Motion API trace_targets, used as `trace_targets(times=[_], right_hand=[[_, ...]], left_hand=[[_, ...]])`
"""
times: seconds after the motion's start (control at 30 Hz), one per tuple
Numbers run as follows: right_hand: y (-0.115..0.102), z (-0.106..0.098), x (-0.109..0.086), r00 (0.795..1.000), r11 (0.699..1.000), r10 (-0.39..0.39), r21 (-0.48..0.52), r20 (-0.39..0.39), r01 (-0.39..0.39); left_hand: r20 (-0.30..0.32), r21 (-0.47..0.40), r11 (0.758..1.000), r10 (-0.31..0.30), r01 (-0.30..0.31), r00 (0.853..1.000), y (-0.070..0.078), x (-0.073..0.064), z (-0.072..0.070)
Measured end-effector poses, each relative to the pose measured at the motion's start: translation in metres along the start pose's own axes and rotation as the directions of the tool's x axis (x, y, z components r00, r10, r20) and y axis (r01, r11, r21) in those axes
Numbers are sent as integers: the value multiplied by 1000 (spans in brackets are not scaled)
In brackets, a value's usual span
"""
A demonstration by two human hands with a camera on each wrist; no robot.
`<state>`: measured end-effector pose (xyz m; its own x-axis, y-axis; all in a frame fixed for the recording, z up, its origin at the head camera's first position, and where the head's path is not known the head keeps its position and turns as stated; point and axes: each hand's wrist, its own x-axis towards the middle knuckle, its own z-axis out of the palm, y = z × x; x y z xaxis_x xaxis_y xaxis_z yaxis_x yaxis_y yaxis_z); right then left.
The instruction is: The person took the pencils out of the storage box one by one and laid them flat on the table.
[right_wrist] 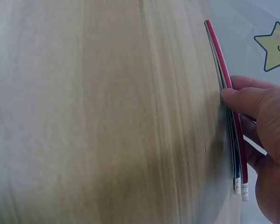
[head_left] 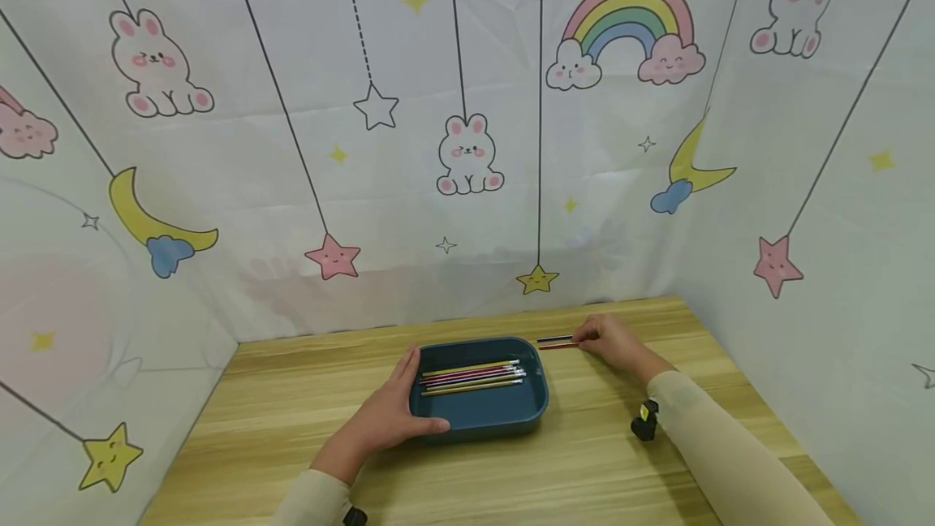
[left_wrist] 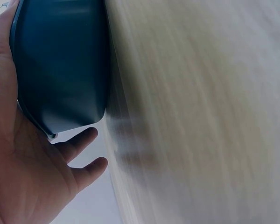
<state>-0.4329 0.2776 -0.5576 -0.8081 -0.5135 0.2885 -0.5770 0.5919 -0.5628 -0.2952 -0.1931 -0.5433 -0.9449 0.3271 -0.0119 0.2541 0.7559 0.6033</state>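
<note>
A dark blue rectangular tray (head_left: 482,411) holds several pencils (head_left: 471,380) with white eraser ends, lying side by side across its back half. My left hand (head_left: 387,414) rests against the tray's left end, thumb along the front rim and fingers straight along the side. In the left wrist view, two fingers stick out past the tray's corner. Right of the tray, my right hand (head_left: 612,342) pinches a red pencil (right_wrist: 242,149) and a dark pencil (right_wrist: 235,161) between thumb and fingers, close over the table. Their eraser ends point away from the tray.
The light wood-grain table (head_left: 584,469) ends at a white cloth backdrop (head_left: 409,209) printed with rabbits, stars and moons, which also stands at both sides. A small black device (head_left: 645,420) sits at the right wrist, and another (head_left: 355,516) at the left.
</note>
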Motion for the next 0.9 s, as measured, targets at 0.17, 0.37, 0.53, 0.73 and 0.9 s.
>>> trace_targets(times=[0.17,0.37,0.53,0.73,0.9], right_hand=[[1,2,3,1000,1000,17,-2,-3,-17],[3,5,7,1000,999,29,-13,-4,-30],[3,4,9,1000,999,22,-40,-2,-22],[3,4,10,1000,998,20,-58,8,-20],[2,6,10,1000,998,25,-57,3,-24]], left_hand=[[3,-1,1000,4,-4,1000,-4,5,-1],[7,-3,1000,3,-3,1000,-7,9,-4],[6,-11,1000,2,-2,1000,-6,10,-5],[5,-21,1000,8,-7,1000,-6,10,-6],[6,-19,1000,6,-6,1000,-7,10,-6]])
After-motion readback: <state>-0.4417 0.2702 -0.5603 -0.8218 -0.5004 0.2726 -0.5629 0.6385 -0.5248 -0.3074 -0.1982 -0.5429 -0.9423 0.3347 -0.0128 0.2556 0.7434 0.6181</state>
